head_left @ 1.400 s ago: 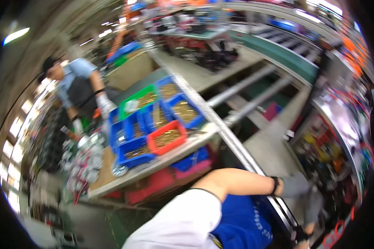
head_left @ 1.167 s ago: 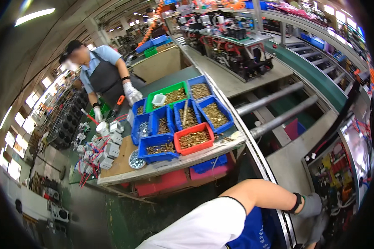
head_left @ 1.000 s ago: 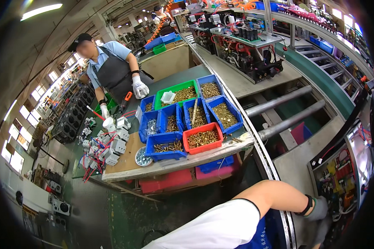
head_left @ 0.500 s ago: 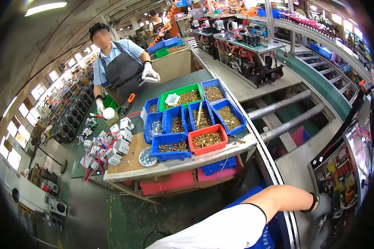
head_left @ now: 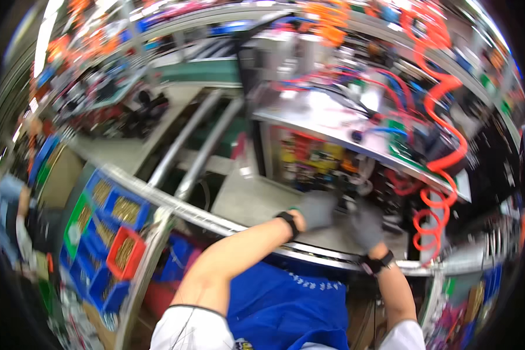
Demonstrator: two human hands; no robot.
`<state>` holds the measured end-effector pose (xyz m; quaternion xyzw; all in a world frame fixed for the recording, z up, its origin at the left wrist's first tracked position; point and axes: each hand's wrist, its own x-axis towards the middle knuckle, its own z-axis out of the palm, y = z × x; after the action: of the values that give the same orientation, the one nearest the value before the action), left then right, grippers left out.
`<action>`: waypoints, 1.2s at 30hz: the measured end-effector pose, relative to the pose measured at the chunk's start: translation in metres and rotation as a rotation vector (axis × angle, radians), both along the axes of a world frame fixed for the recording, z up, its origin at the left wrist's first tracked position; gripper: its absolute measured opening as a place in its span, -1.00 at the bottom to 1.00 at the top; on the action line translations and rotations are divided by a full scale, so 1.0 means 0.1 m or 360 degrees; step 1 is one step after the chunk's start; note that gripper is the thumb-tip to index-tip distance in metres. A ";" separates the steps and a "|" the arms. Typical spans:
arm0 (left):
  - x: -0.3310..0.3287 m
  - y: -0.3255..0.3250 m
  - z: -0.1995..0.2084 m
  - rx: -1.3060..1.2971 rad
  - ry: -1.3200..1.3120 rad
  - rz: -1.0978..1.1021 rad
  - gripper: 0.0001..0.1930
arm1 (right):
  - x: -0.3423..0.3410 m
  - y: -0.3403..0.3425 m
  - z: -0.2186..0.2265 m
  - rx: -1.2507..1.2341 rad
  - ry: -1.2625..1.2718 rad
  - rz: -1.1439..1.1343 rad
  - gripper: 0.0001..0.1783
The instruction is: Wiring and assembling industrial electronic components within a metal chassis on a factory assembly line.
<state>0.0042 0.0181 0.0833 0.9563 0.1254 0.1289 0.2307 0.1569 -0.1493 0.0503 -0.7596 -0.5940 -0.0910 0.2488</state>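
My left hand (head_left: 316, 211) and my right hand (head_left: 365, 225), both in grey gloves, are close together at the lower front of an open metal-framed electrical unit (head_left: 291, 112). Motion blur smears their fingers, so I cannot make out any grip. Between and just beyond them are dark parts (head_left: 345, 201) too blurred to name. Inside the unit, yellow and red components (head_left: 312, 156) show behind my hands. Red, blue and black wires (head_left: 361, 87) lie across its upper plate.
A red coiled air hose (head_left: 449, 140) hangs at the right. Steel conveyor rollers (head_left: 207, 140) lie to the left, behind a metal rail (head_left: 201, 219). Farther left, blue, green and red bins (head_left: 126, 253) hold small brass parts. A co-worker's arm (head_left: 23, 201) shows at the far left.
My view has swung right, from the bin table to the open unit. The bins and co-worker now sit at the far left. Both my hands are now in view together.
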 end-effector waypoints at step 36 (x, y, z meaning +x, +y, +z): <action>-0.12 -0.13 0.01 -0.0213 0.0209 0.0251 -0.15 | -0.22 0.15 0.61 -0.0058 -0.0369 -0.0353 -0.42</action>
<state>-0.0075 0.0055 0.0847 0.9322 0.2234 0.0751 0.2745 0.1347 -0.1347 0.1114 -0.8094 -0.5327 -0.1941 0.1531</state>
